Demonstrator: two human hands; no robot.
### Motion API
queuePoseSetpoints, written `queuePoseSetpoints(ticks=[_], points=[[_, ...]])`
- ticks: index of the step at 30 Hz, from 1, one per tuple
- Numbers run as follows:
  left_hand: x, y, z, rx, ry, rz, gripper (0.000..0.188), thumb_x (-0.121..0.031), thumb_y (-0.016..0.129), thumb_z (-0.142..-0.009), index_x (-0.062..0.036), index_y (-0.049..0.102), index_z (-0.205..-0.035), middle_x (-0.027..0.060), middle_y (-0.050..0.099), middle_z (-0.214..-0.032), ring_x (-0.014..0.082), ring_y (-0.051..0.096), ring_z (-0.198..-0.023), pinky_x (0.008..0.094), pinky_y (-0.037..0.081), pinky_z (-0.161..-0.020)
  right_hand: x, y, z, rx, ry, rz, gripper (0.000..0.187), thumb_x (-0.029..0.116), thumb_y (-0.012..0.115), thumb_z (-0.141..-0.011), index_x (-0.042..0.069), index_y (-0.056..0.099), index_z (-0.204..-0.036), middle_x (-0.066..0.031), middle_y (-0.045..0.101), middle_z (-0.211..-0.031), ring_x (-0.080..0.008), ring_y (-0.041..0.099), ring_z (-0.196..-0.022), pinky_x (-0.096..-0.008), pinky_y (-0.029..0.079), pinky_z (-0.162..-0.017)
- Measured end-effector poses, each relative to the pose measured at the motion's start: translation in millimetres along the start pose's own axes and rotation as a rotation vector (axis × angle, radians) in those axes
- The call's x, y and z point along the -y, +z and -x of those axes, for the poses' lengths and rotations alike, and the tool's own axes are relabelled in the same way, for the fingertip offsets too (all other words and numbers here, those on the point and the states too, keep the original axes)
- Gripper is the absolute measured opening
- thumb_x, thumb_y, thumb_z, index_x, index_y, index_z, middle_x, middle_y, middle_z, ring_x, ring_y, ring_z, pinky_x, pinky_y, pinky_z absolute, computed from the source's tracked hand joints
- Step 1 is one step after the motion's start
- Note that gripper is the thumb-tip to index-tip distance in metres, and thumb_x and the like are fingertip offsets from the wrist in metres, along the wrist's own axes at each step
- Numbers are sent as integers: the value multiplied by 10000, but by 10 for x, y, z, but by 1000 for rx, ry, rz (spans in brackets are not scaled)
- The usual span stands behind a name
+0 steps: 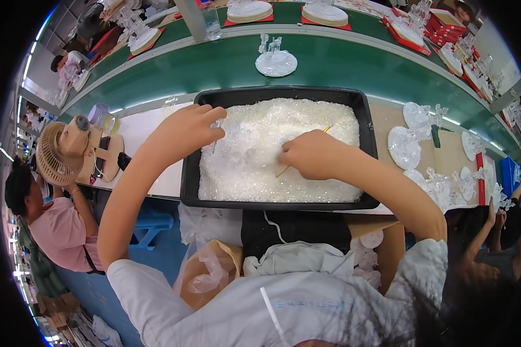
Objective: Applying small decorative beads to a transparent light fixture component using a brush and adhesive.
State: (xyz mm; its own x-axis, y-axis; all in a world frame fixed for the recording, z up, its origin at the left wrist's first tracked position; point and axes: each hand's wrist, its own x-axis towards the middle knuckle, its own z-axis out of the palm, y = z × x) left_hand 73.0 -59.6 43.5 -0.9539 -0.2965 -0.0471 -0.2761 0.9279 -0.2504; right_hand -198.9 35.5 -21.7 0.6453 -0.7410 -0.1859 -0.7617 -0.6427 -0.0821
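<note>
A black tray (369, 124) full of white, glittering granules (324, 188) lies before me. Over its left part, my left hand (192, 128) is closed with fingertips on a clear, ornament-like piece (233, 141). That piece rests partly among the granules, so its full shape is hard to make out. My right hand (312, 155) is closed around a thin yellow stick (328, 129) near the middle of the tray. The stick's ends show above and below the fist; its lower end is at the granules.
Behind the tray, a clear figurine on a round base (276, 62) stands on a green conveyor belt (341, 58). More clear round-based pieces (404, 147) lie to the right. At left are a beige fan (61, 151) and a person in pink (58, 231).
</note>
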Motion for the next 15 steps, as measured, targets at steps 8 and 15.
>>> queuePoseSetpoints(ticks=[8,15], points=[[-162,-153,-87,2,132,-24,184,-257,773,-641,-118,657,-674,8,572,-828,187,582,-877,322,476,-779,154,-241,366,417,170,15,134,90,621,-759,38,729,-818,-163,698,-890,-321,694,-843,-433,555,-712],[-274,-190,-183,68,193,32,247,-331,761,-689,-109,657,-663,6,604,-699,199,621,-786,329,477,-763,227,26,173,-116,-66,-175,141,70,590,-769,45,716,-828,-168,698,-876,-347,699,-797,-434,558,-668]])
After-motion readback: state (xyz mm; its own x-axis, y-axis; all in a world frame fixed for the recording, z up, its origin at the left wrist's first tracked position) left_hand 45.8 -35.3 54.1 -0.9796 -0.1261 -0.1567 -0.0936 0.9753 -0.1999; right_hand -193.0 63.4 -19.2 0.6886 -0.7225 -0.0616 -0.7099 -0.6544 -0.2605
